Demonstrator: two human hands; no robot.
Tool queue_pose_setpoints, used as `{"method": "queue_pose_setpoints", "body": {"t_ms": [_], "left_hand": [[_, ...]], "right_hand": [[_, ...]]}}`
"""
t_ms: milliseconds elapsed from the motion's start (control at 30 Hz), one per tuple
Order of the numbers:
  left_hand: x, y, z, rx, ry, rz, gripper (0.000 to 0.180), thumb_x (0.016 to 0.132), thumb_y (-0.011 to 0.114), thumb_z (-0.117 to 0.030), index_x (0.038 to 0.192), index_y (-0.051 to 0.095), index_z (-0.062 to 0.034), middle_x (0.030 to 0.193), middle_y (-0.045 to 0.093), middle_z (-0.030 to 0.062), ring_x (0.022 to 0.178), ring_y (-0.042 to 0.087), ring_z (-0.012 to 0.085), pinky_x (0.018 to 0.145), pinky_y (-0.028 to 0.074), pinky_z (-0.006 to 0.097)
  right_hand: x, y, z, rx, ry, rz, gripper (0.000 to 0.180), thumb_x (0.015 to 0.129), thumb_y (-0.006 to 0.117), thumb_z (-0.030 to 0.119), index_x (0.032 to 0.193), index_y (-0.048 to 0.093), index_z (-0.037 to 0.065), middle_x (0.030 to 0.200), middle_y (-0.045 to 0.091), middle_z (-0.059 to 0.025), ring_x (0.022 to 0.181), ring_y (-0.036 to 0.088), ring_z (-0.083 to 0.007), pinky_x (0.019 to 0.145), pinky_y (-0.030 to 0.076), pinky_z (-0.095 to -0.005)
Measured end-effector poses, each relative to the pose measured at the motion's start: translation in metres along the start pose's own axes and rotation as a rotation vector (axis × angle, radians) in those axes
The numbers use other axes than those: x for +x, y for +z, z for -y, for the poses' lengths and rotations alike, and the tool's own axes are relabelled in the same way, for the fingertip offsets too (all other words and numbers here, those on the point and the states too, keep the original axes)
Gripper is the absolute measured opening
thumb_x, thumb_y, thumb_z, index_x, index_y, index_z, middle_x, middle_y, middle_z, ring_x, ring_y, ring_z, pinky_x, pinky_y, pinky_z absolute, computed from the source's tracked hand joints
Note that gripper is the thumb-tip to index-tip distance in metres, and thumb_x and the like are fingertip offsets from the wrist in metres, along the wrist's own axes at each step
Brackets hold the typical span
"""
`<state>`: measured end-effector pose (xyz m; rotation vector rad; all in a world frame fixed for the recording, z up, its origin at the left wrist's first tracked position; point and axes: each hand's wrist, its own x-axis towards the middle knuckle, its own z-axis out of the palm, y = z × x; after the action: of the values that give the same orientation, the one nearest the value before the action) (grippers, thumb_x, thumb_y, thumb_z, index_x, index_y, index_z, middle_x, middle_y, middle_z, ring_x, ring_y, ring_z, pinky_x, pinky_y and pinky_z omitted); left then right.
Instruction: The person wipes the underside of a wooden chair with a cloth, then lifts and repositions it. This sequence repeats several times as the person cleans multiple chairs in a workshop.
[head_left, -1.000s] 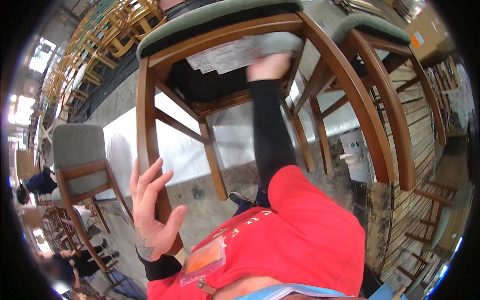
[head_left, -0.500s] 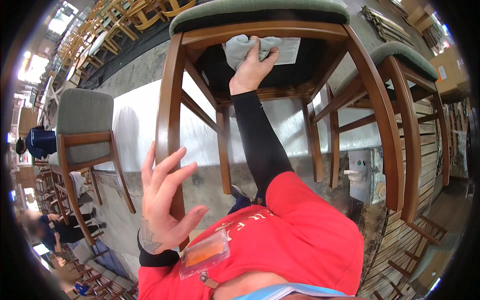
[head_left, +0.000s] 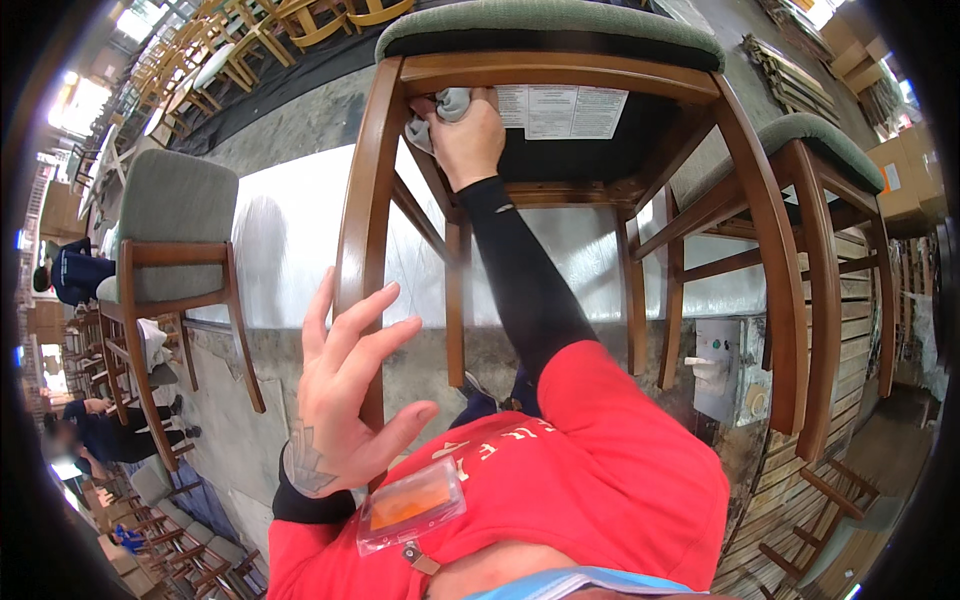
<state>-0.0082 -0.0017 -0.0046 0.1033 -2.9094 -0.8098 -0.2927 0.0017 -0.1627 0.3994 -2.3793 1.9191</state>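
A brown wooden chair with a grey-green padded seat stands in front of me, its dark underside facing me. Inside its frame, my right hand is closed on a bunched grey cloth. The cloth is pressed into the left corner under the seat, by the top of the near left leg. To its right, a white printed label is fixed to the underside. My left hand has its fingers spread beside that leg; whether the palm touches it I cannot tell.
A similar chair stands close on the right, and a grey upholstered one on the left. Behind the near legs lies a shiny silvery sheet. A grey metal box sits lower right. Cardboard boxes and people are farther off.
My right hand has moved the cloth left, from over the label's left part to the frame's left corner. The label shows more fully now. My left hand stays spread by the leg.
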Motion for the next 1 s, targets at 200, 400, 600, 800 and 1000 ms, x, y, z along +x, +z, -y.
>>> {"method": "queue_pose_setpoints", "body": {"t_ms": [200, 400, 600, 800, 1000], "left_hand": [[-0.005, -0.002, 0.005, -0.013, 0.022, 0.004, 0.058, 0.078, 0.077, -0.038, 0.124, 0.064, -0.0053, 0.142, 0.054, 0.0166, 0.143, 0.03, 0.0491, 0.116, 0.025, 0.057], [-0.004, -0.002, 0.008, -0.024, 0.058, -0.001, 0.058, 0.079, 0.078, -0.037, 0.125, 0.063, -0.006, 0.142, 0.054, 0.016, 0.143, 0.03, 0.0507, 0.115, 0.027, 0.058], [-0.008, 0.0, 0.009, -0.038, 0.053, -0.04, 0.057, 0.078, 0.079, -0.035, 0.124, 0.064, -0.0069, 0.141, 0.054, 0.016, 0.143, 0.03, 0.0506, 0.115, 0.029, 0.058], [-0.006, -0.004, 0.008, -0.033, 0.055, -0.021, 0.058, 0.075, 0.083, -0.028, 0.125, 0.063, -0.0055, 0.139, 0.052, 0.0191, 0.138, 0.03, 0.0578, 0.113, 0.033, 0.06], [-0.008, -0.002, 0.011, -0.088, 0.036, -0.029, 0.057, 0.076, 0.081, -0.033, 0.125, 0.064, -0.0076, 0.142, 0.053, 0.0165, 0.143, 0.027, 0.0539, 0.115, 0.029, 0.06]], "right_hand": [[-0.051, -0.002, -0.02, 0.169, -0.451, -0.284, 0.054, 0.077, 0.08, 0.022, 0.121, 0.057, 0.002, 0.125, 0.046, -0.0218, 0.113, 0.053, -0.0423, 0.096, 0.046, -0.046], [-0.031, 0.016, -0.013, -0.1, -0.664, -0.313, 0.031, 0.069, 0.082, 0.016, 0.098, 0.073, 0.007, 0.122, 0.048, -0.0195, 0.109, 0.055, -0.0383, 0.088, 0.05, -0.0444], [-0.03, 0.0, -0.054, -0.235, -0.376, -0.259, 0.027, 0.079, 0.077, 0.025, 0.096, 0.074, 0.004, 0.12, 0.052, -0.0213, 0.111, 0.056, -0.0388, 0.092, 0.048, -0.0431], [-0.029, 0.032, -0.021, 0.031, -0.576, -0.298, 0.026, 0.071, 0.081, 0.009, 0.095, 0.074, 0.002, 0.12, 0.049, -0.0183, 0.11, 0.056, -0.0367, 0.094, 0.049, -0.0424], [-0.026, 0.04, -0.015, 0.11, -0.378, -0.331, 0.04, 0.072, 0.083, 0.01, 0.103, 0.063, -0.003, 0.123, 0.044, -0.0217, 0.111, 0.051, -0.0364, 0.093, 0.045, -0.043]]}}
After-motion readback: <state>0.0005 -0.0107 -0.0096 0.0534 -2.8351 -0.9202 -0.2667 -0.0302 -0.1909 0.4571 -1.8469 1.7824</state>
